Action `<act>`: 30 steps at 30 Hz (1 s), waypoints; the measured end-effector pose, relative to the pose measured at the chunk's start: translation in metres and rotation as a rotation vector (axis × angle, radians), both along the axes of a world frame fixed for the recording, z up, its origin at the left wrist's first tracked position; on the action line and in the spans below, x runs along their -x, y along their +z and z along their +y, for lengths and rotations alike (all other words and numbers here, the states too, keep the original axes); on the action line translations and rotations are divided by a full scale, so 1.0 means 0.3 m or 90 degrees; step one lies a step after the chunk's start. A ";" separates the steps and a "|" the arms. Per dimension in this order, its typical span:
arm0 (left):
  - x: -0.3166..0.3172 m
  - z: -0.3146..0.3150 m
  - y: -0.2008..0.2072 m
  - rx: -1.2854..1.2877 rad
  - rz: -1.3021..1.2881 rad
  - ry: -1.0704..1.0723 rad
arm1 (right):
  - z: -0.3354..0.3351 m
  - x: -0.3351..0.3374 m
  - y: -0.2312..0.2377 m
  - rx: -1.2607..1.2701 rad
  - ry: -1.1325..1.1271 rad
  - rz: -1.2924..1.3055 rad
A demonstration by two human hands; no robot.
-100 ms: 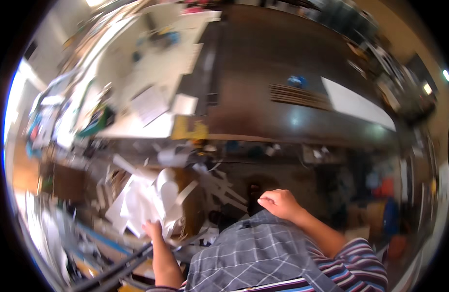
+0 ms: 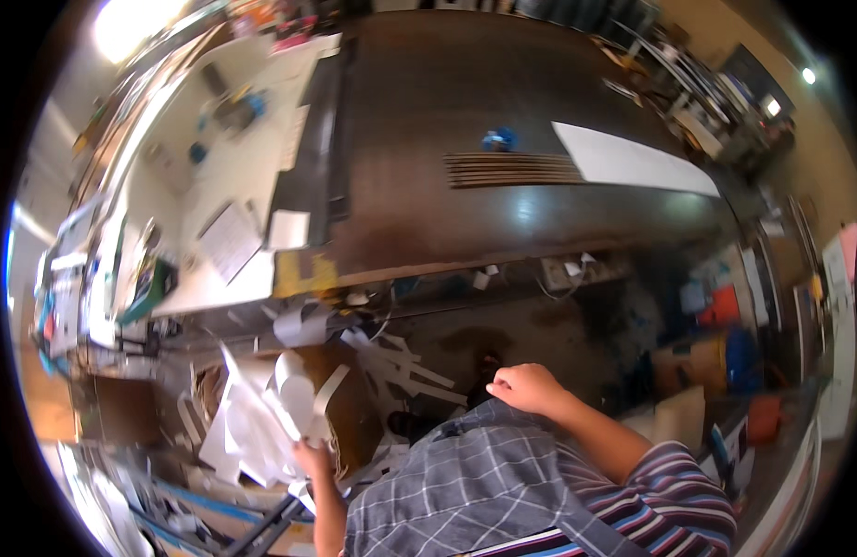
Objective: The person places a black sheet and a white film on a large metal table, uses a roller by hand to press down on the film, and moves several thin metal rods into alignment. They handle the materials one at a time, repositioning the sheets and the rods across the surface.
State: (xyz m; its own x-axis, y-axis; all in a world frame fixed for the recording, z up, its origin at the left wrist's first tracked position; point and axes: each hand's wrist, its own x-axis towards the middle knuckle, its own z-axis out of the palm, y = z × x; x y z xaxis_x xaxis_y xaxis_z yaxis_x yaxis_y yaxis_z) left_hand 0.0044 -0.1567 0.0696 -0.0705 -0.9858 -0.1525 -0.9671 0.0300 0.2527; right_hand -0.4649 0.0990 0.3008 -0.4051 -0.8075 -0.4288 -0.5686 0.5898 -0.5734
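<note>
My left hand (image 2: 312,458) is closed at the near right edge of a heap of white paper scraps. A long white paper sheet (image 2: 278,414) runs from its fingers up to the left over the heap. Beneath lies a brown cardboard box (image 2: 359,418), with a rolled white paper piece (image 2: 295,382) on top. In front of my grey checked apron (image 2: 466,473), my right hand (image 2: 529,388) is loosely curled, and no object shows in it.
Ahead stands a large dark table (image 2: 410,102) bearing brown strips (image 2: 512,171), a blue object (image 2: 499,139) and a white sheet (image 2: 633,160). A white worktop (image 2: 233,176) adjoins its left. Paper strips (image 2: 405,367) litter the floor. Another carton (image 2: 688,364) sits at right.
The view has turned to the right, so the table and worktop sit further left. My left hand has shifted right and slightly nearer, along the paper heap; my right hand hardly moved.
</note>
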 end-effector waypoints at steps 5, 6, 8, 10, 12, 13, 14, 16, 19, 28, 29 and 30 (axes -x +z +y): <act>0.755 0.226 0.044 -0.174 0.172 -0.386 | 0.284 0.245 -0.195 -0.290 0.078 0.003; 0.857 0.280 0.061 -0.199 0.204 -0.412 | 0.336 0.279 -0.202 -0.252 0.056 -0.007; 1.076 0.376 0.159 -0.281 0.215 -0.478 | 0.458 0.345 -0.201 -0.134 -0.049 -0.019; 1.320 0.423 0.325 -0.414 0.283 -0.515 | 0.587 0.427 -0.229 -0.093 -0.143 -0.022; 1.568 0.474 0.497 -0.457 0.291 -0.643 | 0.700 0.494 -0.204 -0.089 -0.269 0.031; 1.711 0.496 0.605 -0.418 0.284 -0.753 | 0.772 0.524 -0.247 -0.121 -0.308 0.070; 1.863 0.576 0.814 -0.296 0.279 -0.892 | 0.850 0.546 -0.224 -0.146 -0.335 0.091; 2.083 0.760 1.142 -0.230 0.466 -1.114 | 1.014 0.543 -0.247 -0.182 -0.450 0.102; 2.252 1.129 1.599 0.069 0.559 -1.557 | 1.223 0.414 -0.241 -0.193 -0.673 0.085; 2.107 1.539 1.776 0.017 0.863 -2.152 | 1.302 0.078 -0.145 -0.179 -0.951 -0.017; 2.100 1.537 1.764 0.033 0.860 -2.158 | 1.292 0.095 -0.130 -0.173 -0.945 -0.042; 2.097 1.531 1.752 0.044 0.851 -2.156 | 1.296 0.109 -0.153 -0.121 -0.974 -0.005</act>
